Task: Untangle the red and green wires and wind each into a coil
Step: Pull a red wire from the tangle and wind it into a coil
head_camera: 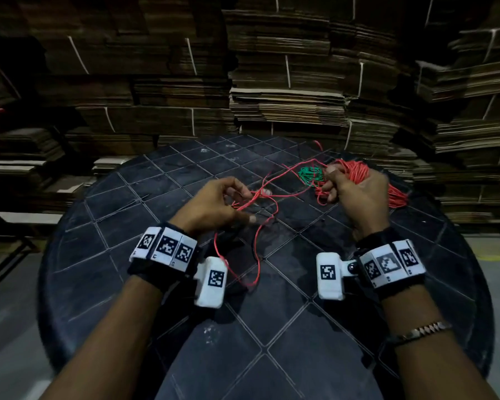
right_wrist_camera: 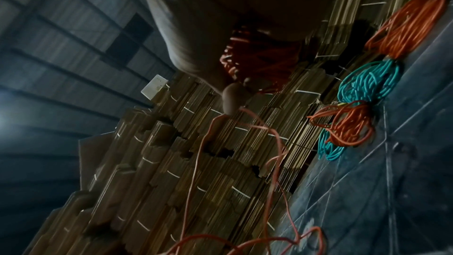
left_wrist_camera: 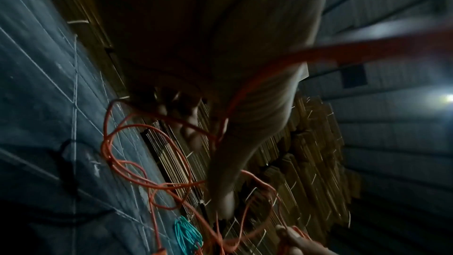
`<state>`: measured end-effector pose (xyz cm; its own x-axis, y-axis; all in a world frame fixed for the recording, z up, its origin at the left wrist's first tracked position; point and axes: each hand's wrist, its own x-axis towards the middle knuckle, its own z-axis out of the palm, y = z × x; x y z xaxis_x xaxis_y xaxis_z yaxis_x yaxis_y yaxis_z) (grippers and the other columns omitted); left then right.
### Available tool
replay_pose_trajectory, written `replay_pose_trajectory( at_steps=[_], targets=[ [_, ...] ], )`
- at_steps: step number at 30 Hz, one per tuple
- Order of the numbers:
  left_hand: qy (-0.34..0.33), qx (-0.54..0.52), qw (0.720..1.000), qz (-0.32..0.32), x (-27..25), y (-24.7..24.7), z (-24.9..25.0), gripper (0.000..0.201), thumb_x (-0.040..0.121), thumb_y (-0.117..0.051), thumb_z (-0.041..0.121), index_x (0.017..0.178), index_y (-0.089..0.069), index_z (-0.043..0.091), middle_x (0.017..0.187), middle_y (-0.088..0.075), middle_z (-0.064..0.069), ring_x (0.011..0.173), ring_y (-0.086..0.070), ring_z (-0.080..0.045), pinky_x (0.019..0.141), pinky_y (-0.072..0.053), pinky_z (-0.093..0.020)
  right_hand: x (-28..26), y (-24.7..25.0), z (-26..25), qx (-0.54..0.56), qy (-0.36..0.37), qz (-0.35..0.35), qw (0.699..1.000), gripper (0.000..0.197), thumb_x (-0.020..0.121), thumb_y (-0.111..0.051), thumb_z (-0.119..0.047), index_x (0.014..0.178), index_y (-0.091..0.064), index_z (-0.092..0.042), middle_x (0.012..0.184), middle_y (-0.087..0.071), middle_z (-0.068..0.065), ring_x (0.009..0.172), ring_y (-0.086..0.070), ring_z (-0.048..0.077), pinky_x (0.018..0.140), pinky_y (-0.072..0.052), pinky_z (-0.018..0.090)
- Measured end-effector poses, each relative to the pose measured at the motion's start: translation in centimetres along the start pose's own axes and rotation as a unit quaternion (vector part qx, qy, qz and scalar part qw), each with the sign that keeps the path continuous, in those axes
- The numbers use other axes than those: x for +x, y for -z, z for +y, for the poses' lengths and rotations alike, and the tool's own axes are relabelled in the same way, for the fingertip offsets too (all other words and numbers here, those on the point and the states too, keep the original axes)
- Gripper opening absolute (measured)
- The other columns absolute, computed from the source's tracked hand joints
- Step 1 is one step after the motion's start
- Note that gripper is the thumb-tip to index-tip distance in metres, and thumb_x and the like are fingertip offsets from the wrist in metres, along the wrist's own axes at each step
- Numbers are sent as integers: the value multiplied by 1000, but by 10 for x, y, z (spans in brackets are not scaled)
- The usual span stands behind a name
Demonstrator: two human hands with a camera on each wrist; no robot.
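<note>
Over a dark round table (head_camera: 133, 267), the left hand (head_camera: 214, 206) pinches a loose strand of red wire (head_camera: 358, 174) near the middle, while the right hand (head_camera: 355, 194) grips its wound bundle toward the far right edge. The green wire (head_camera: 311, 174) lies bunched just beside that bundle.

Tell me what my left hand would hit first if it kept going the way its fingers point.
Probably the loose red wire strung toward the right hand, whose strands the left hand already pinches. Beyond that lies the green wire on the table, though depth is hard to judge.
</note>
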<state>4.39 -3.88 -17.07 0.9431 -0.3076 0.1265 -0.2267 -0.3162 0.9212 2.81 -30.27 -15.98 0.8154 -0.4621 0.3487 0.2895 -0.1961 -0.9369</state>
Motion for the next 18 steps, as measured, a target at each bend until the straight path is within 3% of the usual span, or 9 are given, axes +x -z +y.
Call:
replay_pose_trajectory(
  at_steps=[2,5,7,9,12,14,16,18],
  targets=[
    [-1,22,996,85,2,6,-1,51,62,-100,19,101,-68,13,82,-60,5,63,-59,-4,58,-47,-22,1,2,1,-20,2,12,1000,15,95,-67,-11,88,-73,1,65,-70,15,46,-58,16,49,-50,27],
    [11,118,961,252,6,26,-13,50,51,-100,47,81,-66,26,80,-65,9,73,-59,-12,64,-46,-27,4,7,5,-48,-14,35,998,25,94,-69,-14,72,-71,-2,62,-70,15,46,-60,14,50,-49,26],
    [27,132,929,346,5,41,-20,45,56,-98,49,75,-63,27,81,-69,9,78,-65,-16,72,-54,-32,7,8,9,-59,-44,27,997,30,91,-70,-17,64,-69,-4,60,-70,12,44,-59,11,51,-47,26],
    [24,126,915,382,2,47,-19,40,63,-97,38,73,-60,25,77,-69,8,77,-67,-18,77,-56,-37,7,5,10,-58,-78,-5,995,29,91,-70,-17,64,-69,-4,56,-69,6,40,-56,9,47,-44,21],
    [-9,97,935,341,7,38,-17,42,67,-93,14,73,-53,24,65,-57,9,60,-53,-13,70,-51,-34,1,-3,9,-68,-113,-45,990,26,94,-67,-14,72,-69,-1,51,-65,0,35,-51,5,39,-38,15],
    [-31,67,957,281,9,26,-13,40,71,-85,2,76,-53,24,64,-54,8,57,-50,-12,67,-48,-33,-2,-9,9,-78,-140,-75,984,26,96,-64,-14,76,-69,0,53,-65,1,36,-51,4,37,-36,13],
    [-58,21,979,192,8,17,-6,35,76,-84,2,81,-57,22,66,-58,6,58,-54,-11,64,-52,-33,-5,-14,9,-64,-170,-112,977,27,98,-61,-14,75,-67,-2,59,-66,5,38,-53,5,38,-35,13],
    [-64,-35,991,110,2,3,4,28,82,-85,10,95,-61,15,65,-62,3,54,-57,-10,52,-51,-28,-9,-19,8,-21,-201,-150,968,26,100,-60,-12,77,-66,-2,60,-65,7,38,-53,6,39,-36,14]
  ],
)
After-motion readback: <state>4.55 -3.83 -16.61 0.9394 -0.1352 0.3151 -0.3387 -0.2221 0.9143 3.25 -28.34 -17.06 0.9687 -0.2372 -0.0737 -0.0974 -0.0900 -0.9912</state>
